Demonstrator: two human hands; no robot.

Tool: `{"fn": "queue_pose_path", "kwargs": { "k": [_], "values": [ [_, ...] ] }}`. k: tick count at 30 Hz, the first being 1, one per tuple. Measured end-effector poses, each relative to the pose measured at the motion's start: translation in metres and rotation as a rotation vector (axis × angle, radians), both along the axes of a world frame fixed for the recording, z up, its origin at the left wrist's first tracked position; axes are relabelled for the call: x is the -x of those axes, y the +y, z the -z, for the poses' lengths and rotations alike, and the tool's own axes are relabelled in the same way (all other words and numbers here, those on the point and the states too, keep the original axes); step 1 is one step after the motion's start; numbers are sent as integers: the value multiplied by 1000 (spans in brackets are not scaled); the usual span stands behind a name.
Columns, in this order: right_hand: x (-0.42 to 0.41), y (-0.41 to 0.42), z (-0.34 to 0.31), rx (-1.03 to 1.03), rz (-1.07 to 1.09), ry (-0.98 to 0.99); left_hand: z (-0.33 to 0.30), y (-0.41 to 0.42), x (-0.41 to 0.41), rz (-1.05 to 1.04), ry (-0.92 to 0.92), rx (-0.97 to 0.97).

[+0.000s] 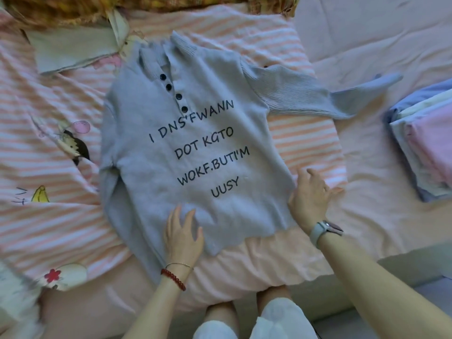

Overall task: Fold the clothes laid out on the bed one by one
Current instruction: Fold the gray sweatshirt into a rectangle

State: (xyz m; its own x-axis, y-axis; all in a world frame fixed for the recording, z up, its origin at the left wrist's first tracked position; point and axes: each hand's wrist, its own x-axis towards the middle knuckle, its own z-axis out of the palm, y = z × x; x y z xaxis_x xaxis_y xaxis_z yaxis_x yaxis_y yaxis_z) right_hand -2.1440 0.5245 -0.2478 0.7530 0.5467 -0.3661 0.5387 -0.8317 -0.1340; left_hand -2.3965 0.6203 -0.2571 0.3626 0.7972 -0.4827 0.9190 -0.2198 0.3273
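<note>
Centrally on the pink-sheeted bed [381, 211]: a pale blue knitted collared sweater [186, 152], front up, four dark buttons at the placket, black printed lettering across the chest. It lies over a pink-and-white striped garment with cartoon prints [49, 143]. One ribbed sleeve stretches out toward the right; the other sleeve runs down along the body on the left side.

Left hand [183, 231]: palm down on the sweater's lower hem, fingers spread and fairly straight, gripping nothing. Red bead bracelet and thin chain on that wrist.

Right hand [310, 194]: at the sweater's lower right edge, fingers loosely extended, resting on fabric and sheet, holding nothing. Grey-strapped watch on the wrist.

Far right: a stack of folded pastel clothes [423, 140]. Top left: a light green folded garment [71, 50].
</note>
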Motion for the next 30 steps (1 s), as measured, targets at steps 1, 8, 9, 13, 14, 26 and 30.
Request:
{"fn": "queue_pose_path", "kwargs": {
  "k": [1, 8, 9, 13, 14, 26, 30],
  "values": [
    [12, 5, 2, -62, -147, -41, -3, 0, 4, -109, -32, -39],
    [104, 19, 18, 382, -852, 416, -9, 30, 59, -530, -62, -190],
    [112, 21, 17, 510, -835, 429, -8, 41, 70, -642, -76, -175],
    [139, 46, 6, 374, -755, 244, 5, 78, 105, -821, -179, 82],
    [144, 54, 4, 272, -731, 236, 7, 82, 109, -811, -193, 162],
    [239, 169, -41, -441, 58, 1165, -62, 99, 172, -363, -324, -494],
    [260, 200, -37, -460, 207, 1205, -46, 92, 172, -268, -373, 173]
  ]
}}
